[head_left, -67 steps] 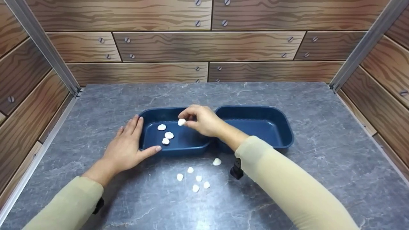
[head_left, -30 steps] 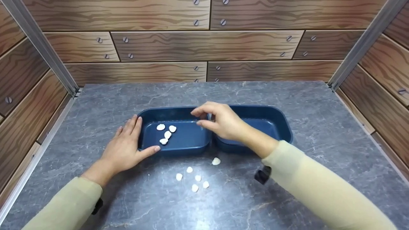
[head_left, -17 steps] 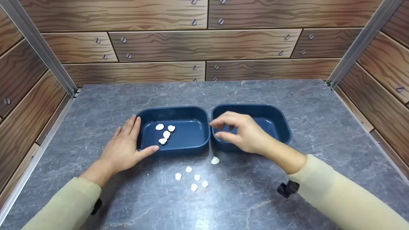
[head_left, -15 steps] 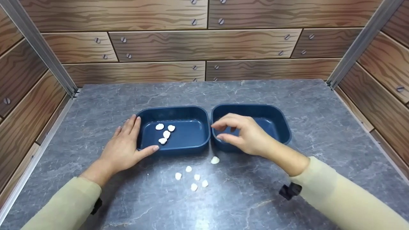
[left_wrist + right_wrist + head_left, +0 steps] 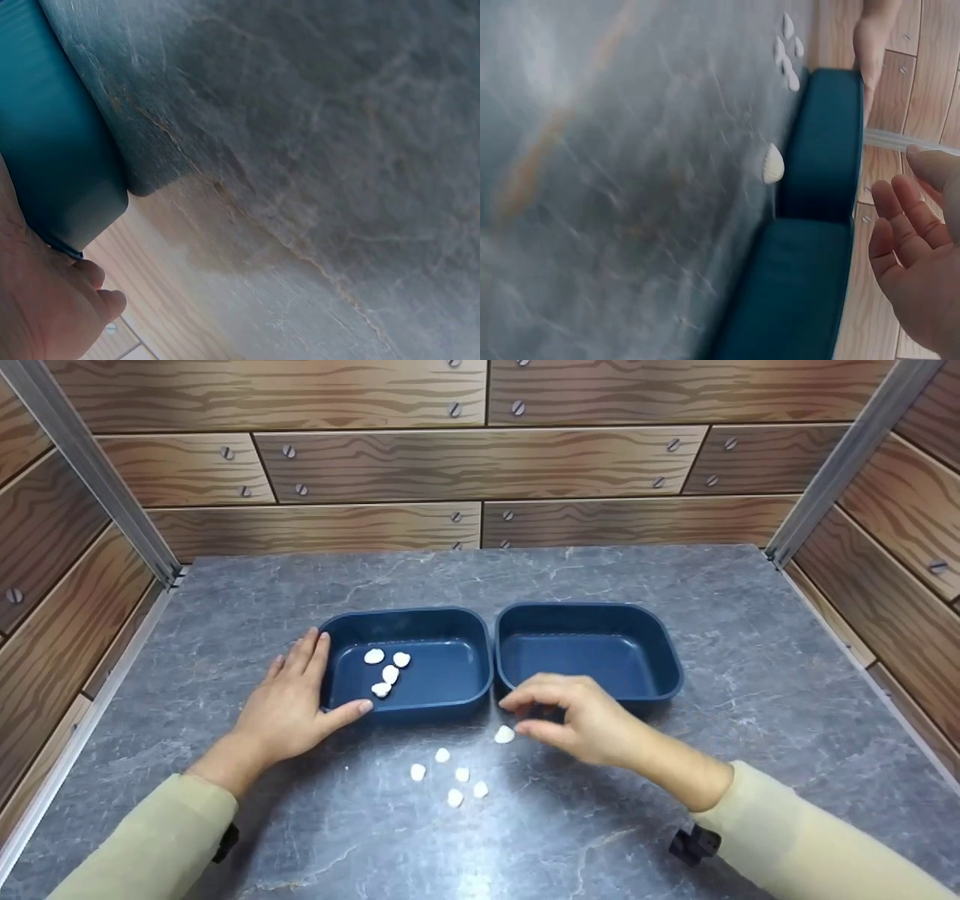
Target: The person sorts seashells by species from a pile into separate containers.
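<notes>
My left hand [image 5: 285, 705] lies against the left blue bin [image 5: 469, 706], fingers straight along its left end and thumb over the front rim. Several white seashells [image 5: 391, 674] sit inside that bin. My right hand [image 5: 581, 720] hovers in front of the right blue bin [image 5: 667, 690], fingers loosely bent and thumb apart, holding nothing. Just left of its fingertips, a ribbed seashell [image 5: 504, 734] lies on the table; it shows in the right wrist view as a pale shell [image 5: 773, 164] below the hand. In the left wrist view, the left hand [image 5: 45, 307] touches the bin wall [image 5: 67, 142].
Several smaller white shells [image 5: 462, 774] are scattered on the grey marbled table [image 5: 337, 840] in front of the bins. The two bins stand side by side, their ends nearly meeting. Wood-patterned walls [image 5: 480, 465] enclose the back and both sides.
The right hand let go of a shell in the left bin, then moved right and down toward the ribbed shell on the table. The left hand has stayed at its bin.
</notes>
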A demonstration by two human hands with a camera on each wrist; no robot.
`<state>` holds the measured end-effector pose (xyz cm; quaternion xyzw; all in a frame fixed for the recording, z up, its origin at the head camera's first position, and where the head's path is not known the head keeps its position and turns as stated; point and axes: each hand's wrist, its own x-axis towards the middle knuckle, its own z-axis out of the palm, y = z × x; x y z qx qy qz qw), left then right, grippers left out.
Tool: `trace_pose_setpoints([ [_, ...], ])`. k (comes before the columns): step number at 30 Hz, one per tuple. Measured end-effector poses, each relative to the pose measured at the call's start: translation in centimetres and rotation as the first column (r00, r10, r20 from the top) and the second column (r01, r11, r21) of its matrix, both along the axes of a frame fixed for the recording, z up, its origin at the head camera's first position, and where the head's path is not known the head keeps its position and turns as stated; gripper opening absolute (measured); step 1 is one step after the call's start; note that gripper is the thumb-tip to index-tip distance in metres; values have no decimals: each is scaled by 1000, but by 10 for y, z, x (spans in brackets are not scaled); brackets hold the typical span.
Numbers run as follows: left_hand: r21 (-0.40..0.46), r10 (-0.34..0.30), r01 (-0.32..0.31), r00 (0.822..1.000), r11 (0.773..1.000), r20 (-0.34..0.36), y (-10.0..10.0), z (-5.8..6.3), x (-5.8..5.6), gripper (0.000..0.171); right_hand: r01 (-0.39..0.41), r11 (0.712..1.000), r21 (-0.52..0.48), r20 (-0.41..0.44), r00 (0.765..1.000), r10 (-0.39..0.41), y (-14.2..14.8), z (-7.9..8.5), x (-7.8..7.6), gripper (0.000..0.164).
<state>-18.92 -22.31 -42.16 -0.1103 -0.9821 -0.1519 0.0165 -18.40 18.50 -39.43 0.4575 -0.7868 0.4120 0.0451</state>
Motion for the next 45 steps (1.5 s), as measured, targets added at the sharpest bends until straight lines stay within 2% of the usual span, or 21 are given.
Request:
trace_pose_setpoints([
  [7,-5,-2,2,1000,1000,0,0,-1,-1,120,-29,998,61,95,995,24,0,-17,10,35],
  [16,-12,-8,7,1000,1000,-8,0,-1,-1,122,-32,992,119,106,994,20,5,-39,9,38],
  [21,-11,-1,1,1000,1000,-2,0,-1,-1,121,-27,990,140,125,992,10,5,-42,8,38],
  [31,-6,-3,3,1000,1000,-3,-1,-1,0,120,11,978,211,91,995,-30,4,-46,4,41],
  [45,-18,-4,4,1000,1000,-3,-1,-1,0,122,-5,980,200,52,999,-6,-1,-53,1,42],
])
